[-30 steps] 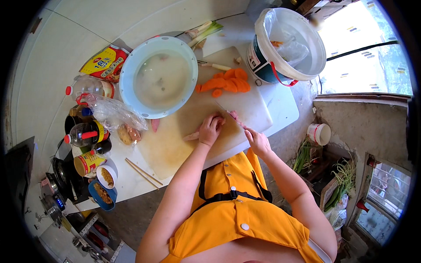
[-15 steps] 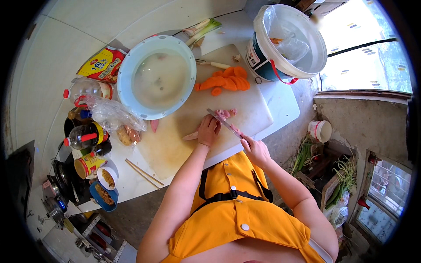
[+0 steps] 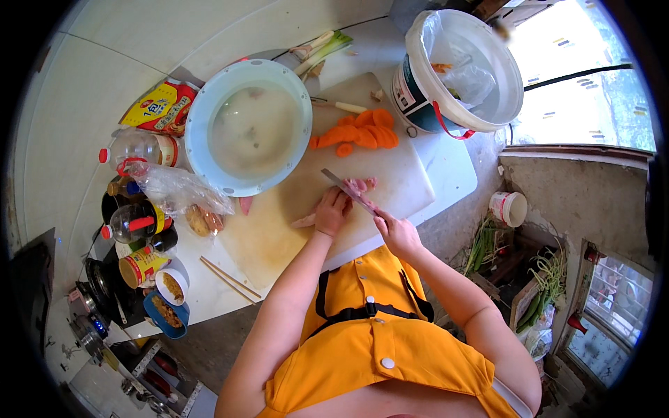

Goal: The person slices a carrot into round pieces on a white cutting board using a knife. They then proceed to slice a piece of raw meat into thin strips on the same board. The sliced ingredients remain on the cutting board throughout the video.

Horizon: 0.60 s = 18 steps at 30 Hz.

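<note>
My right hand is closed round the handle of a knife, its blade slanting away to the left across the cutting board. Curled beside the blade, my left hand presses down on a strip of pale pink raw meat, whose end sticks out to the left; the fingers hide the rest. On the blade's other side lie cut pink meat pieces. Farther back, sliced carrot is spread on the board, with a thin white stalk behind it. A separate bit of pink meat lies near the basin.
A light blue basin of cloudy water overlaps the board's far left. At the back right stands a white bucket lined with plastic. Bottles, bowls and a plastic bag crowd the left; chopsticks lie near the front edge.
The knife and my right hand have slid slightly forward and left, so the blade reaches farther past my left fingers. My left hand stays nearly in place on the meat.
</note>
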Motion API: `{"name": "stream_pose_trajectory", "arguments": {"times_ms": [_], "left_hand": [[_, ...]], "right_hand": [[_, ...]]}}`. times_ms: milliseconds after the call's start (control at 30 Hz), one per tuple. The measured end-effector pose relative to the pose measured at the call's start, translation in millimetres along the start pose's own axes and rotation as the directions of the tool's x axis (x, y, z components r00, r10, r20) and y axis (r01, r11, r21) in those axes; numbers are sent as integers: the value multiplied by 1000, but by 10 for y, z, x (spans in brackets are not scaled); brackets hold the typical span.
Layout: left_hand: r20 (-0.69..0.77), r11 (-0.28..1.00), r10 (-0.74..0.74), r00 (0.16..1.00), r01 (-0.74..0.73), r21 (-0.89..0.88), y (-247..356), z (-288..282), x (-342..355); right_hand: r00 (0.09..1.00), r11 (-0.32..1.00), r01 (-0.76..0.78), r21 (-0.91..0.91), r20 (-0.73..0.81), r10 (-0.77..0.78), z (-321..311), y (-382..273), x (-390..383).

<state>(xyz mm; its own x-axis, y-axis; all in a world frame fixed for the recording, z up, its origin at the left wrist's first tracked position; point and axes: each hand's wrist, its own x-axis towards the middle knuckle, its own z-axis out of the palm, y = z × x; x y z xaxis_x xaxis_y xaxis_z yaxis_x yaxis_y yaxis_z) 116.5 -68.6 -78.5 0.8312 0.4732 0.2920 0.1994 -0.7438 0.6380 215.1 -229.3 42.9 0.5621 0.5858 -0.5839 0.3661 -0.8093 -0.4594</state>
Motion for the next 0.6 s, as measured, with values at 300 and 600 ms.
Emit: {"name": "stream_pose_trajectory", "arguments": {"times_ms": [300, 600], "left_hand": [[-20, 995, 32, 999, -30, 92, -58, 78, -32], [-26, 998, -37, 999, 38, 43, -48, 97, -42]], "right_hand": [[998, 999, 29, -37, -47, -30, 108, -98, 313], [999, 996, -25, -80, -47, 21, 117, 330, -83]]}}
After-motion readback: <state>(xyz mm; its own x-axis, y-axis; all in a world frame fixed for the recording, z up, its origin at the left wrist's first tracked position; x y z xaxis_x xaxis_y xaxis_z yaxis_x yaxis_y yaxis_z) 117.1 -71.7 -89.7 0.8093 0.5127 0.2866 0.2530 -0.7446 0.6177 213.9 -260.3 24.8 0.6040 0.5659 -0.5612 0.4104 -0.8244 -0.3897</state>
